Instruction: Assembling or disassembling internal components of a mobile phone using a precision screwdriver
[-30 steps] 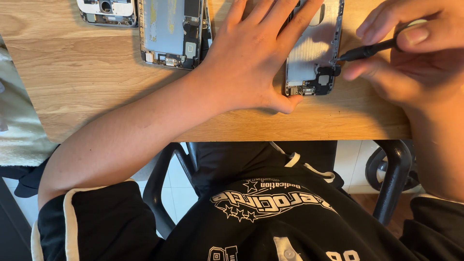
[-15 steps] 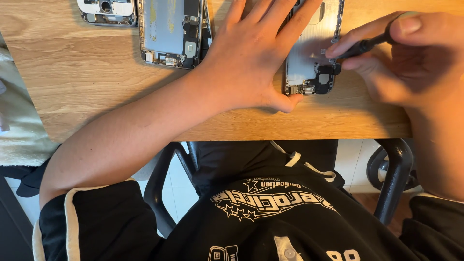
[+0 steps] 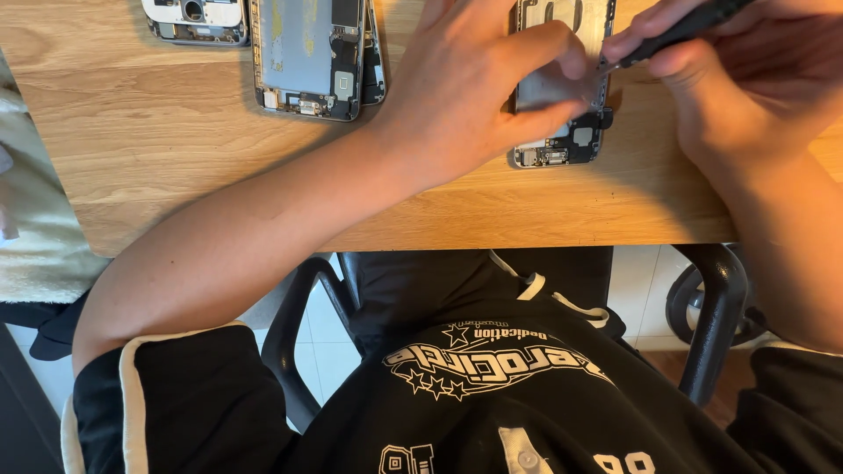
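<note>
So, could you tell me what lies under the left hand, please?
An opened phone on the wooden table. Its lower circuitry shows; the left hand covers part of the rest.

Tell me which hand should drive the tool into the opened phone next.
Right, probably. The right hand already grips the black tool, tip at the opened phone. The left hand is pressing the phone down.

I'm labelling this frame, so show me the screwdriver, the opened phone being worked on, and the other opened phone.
screwdriver (image 3: 680, 31), head view, black shaft.
opened phone being worked on (image 3: 562, 145), head view, bottom end.
other opened phone (image 3: 303, 53), head view, metal plate.
</note>
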